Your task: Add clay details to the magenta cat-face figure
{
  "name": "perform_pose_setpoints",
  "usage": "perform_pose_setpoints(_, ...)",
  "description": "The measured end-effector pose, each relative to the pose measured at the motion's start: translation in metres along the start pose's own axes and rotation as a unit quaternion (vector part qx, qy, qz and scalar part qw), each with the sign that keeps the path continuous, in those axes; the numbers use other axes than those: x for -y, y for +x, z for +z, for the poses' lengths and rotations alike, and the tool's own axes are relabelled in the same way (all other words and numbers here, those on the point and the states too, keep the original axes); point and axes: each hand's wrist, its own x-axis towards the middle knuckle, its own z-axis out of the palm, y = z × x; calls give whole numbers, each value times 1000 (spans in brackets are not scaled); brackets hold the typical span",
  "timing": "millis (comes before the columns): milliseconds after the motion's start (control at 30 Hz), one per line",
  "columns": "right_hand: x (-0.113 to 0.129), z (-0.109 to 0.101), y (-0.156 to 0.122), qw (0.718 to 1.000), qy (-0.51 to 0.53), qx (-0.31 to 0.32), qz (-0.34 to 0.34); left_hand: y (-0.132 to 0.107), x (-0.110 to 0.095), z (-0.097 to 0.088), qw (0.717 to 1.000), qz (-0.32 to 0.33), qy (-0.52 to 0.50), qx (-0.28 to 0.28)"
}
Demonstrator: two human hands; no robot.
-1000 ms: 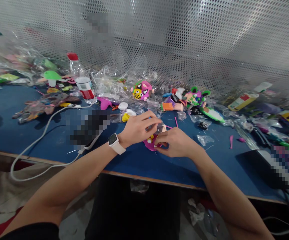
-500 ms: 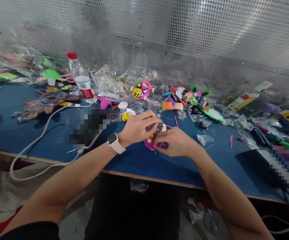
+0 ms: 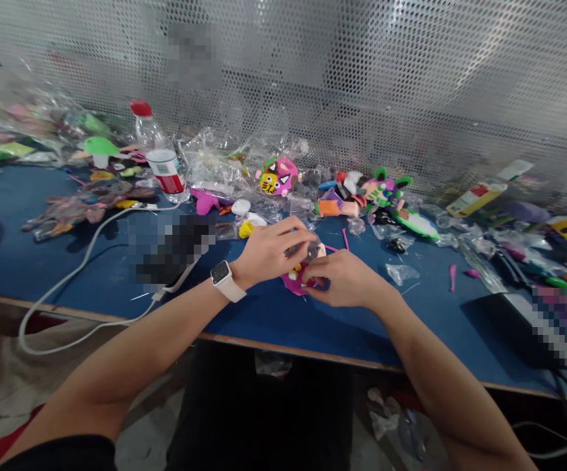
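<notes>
A magenta clay figure (image 3: pixel 293 285) with yellow and white bits on it lies on the blue table in front of me, largely covered by my hands. My left hand (image 3: pixel 279 250), with a white watch (image 3: pixel 228 281) on its wrist, curls its fingers over the figure's upper part and steadies it. From the right, my right hand (image 3: pixel 344 278) pinches at the figure's right side with thumb and forefinger; whatever sits between those fingertips is hidden. Thin pink clay-tool-like sticks (image 3: pixel 345 239) lie just beyond my right hand.
Behind my hands lies a round pink and yellow clay animal face (image 3: pixel 278 176) among plastic wrappers. A red-capped bottle (image 3: pixel 165 163) stands back left, near a phone (image 3: pixel 175 248) with a white cable (image 3: pixel 84 261). A black and white box-shaped object (image 3: pixel 513 327) lies at right.
</notes>
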Motion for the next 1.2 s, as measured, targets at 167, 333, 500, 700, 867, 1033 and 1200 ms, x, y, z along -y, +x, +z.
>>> perform_pose_setpoints(167, 2, -1, 0, 1000, -16, -2, 11, 1, -1, -1, 1000, 1, -1, 0)
perform_pose_setpoints(333, 3, 0, 0, 1000, -18, -7, 18, 1, -1, -1, 1000, -2, 1, 1)
perform_pose_setpoints(500, 3, 0, 1, 1000, -17, -7, 19, 1, -1, -1, 1000, -10, 6, 11)
perform_pose_setpoints(700, 3, 0, 1, 1000, -5, -6, 21, 0, -1, -1, 1000, -7, 5, 4)
perform_pose_setpoints(867, 2, 0, 1, 999, -17, -1, 31, 0, -1, -1, 1000, -13, 9, 12)
perform_pose_setpoints(1033, 0, 1, 0, 999, -13, 3, 29, 1, -1, -1, 1000, -14, 4, 9)
perform_pose_setpoints(1200, 0, 1, 0, 999, -18, 5, 34, 1, -1, -1, 1000, -12, 5, 16)
